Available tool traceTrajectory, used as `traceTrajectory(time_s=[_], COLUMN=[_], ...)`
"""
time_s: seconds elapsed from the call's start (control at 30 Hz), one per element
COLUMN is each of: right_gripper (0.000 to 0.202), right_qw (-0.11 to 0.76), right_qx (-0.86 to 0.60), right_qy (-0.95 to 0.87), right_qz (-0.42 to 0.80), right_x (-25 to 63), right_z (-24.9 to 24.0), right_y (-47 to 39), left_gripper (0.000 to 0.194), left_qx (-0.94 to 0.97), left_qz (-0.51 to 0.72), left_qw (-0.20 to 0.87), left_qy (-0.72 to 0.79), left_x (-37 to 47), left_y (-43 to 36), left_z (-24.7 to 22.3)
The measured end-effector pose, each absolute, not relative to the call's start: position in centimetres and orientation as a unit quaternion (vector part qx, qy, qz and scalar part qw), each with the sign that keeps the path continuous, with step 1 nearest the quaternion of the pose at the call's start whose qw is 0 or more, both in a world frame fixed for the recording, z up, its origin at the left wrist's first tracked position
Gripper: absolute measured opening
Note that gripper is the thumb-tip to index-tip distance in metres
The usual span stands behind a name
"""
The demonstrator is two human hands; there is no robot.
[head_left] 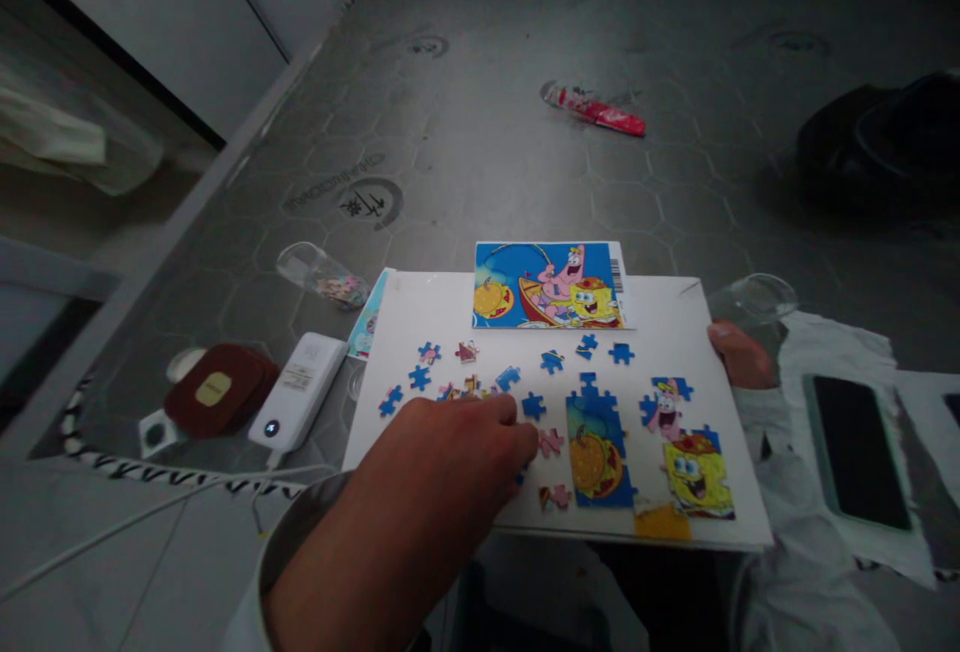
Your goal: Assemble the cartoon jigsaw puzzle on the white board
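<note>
My left hand (465, 442) reaches over the middle of a white board (427, 307), its fingers bent down and drawn together among loose jigsaw pieces. What lies between the fingertips is hidden. At the board's right edge, my right hand (744, 354) grips it with the thumb on top. A joined block of pieces showing a burger (596, 452) lies right of my left hand. Farther right are joined pieces with a pink and a yellow cartoon figure (697, 472). Several loose pieces, including a blue one (622, 353), are scattered about. A printed picture card (551, 284) rests along the top edge.
Left of the board are a clear tube with small bits (330, 277), a white power bank (298, 397) with a cable, and a brown case (217, 390). To the right lie a clear cup (761, 298) and a phone (859, 452) on tissue. A red packet (600, 112) lies farther back.
</note>
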State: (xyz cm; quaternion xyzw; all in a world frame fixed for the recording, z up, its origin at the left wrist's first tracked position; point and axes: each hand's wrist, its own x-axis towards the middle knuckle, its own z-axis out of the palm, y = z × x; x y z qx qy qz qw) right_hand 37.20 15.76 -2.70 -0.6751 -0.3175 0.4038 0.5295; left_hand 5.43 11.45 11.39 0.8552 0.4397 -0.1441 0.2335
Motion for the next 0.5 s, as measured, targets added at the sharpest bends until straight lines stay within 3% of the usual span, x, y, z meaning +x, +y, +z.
traceTrajectory(time_s=[0.5], right_gripper=[0.044], right_qw=[0.531], right_qx=[-0.673], right_qy=[-0.317], right_qz=[0.406], right_x=[36.41], right_z=[-1.79], right_y=[15.5], left_gripper=[0.032], left_qx=[0.865], left_qz=[-0.111], left_qw=[0.245], left_qy=[0.424], left_x=[5.39], left_y=[10.97], left_z=[11.14])
